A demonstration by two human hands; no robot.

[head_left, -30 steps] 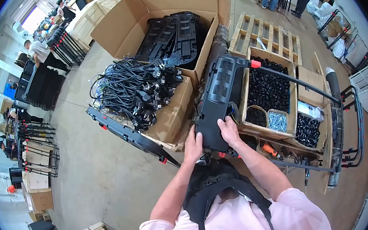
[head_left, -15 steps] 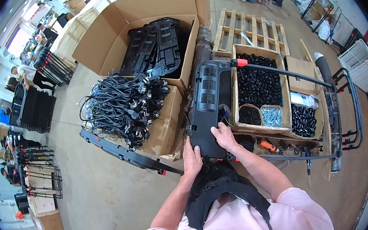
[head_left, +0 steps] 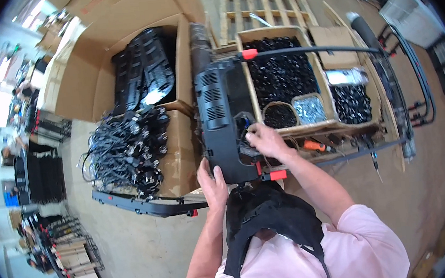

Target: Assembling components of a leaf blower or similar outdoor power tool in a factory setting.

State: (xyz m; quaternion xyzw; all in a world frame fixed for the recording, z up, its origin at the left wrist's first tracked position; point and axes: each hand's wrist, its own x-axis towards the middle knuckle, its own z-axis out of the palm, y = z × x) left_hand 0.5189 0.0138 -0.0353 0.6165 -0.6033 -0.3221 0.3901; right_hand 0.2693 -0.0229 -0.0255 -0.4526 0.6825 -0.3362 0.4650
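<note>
Directly below the head camera, a black plastic housing (head_left: 226,122) with vent slots lies lengthwise, resting against the edge of a shallow cardboard tray (head_left: 308,128). At its near end the left hand (head_left: 213,180) has its fingers curled around the lower left corner, holding it. Resting on the housing's right side by an opening where wiring shows, the right hand (head_left: 266,141) has its fingers bent and pinched down at the opening; whether they grip anything there cannot be told. That cardboard tray is sectioned: a large compartment full of small black parts (head_left: 281,78), a round tub (head_left: 281,115) of more black pieces, a small container of silvery screws (head_left: 309,108), and another black heap on the right. An orange-handled tool (head_left: 314,144) lies just in front of the tray. To the left, an open carton (head_left: 178,160) brims with tangled black cables (head_left: 126,149), and behind it a bigger cardboard box (head_left: 90,71) holds stacked black housings (head_left: 145,71). A wooden pallet (head_left: 263,7) lies on the concrete floor (head_left: 136,246) beyond.
</note>
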